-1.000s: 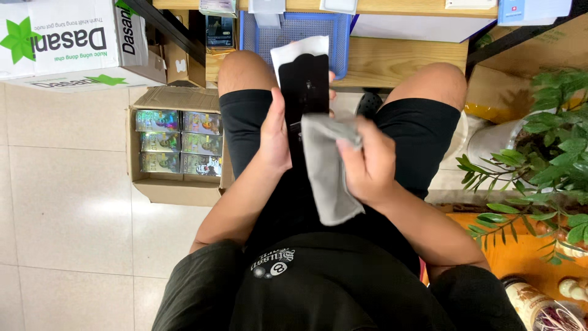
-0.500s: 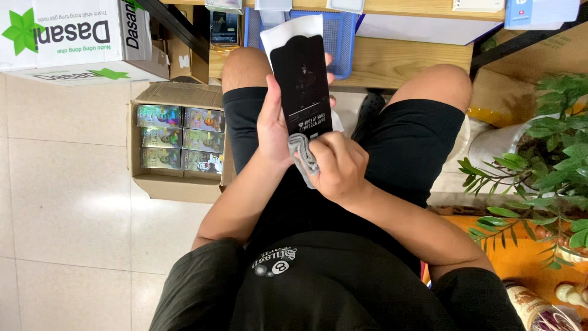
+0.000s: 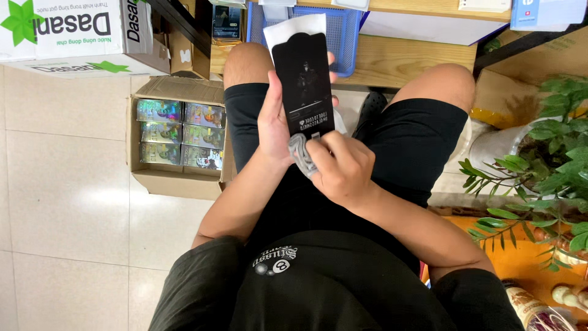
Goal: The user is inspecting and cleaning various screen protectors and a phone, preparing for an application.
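Observation:
My left hand [image 3: 272,125] grips a flat black panel [image 3: 303,86], shaped like a phone's front glass, by its left edge and holds it upright above my lap. A white sheet [image 3: 294,26] shows behind the panel's top end. My right hand [image 3: 346,171] is closed on a bunched grey cloth [image 3: 301,152] and presses it against the panel's lower end. Both hands are over my black shorts, between my knees.
An open cardboard box [image 3: 177,178] of shiny small packs sits on the tiled floor to the left, with a large white carton [image 3: 67,30] behind it. Ahead are a blue basket [image 3: 346,30] and a wooden shelf [image 3: 416,61]. A potted plant [image 3: 545,159] stands at right.
The grey cloth, which hung loose from my right hand, is now bunched against the panel's lower end. My left hand has raised the panel and turned its dark face toward me.

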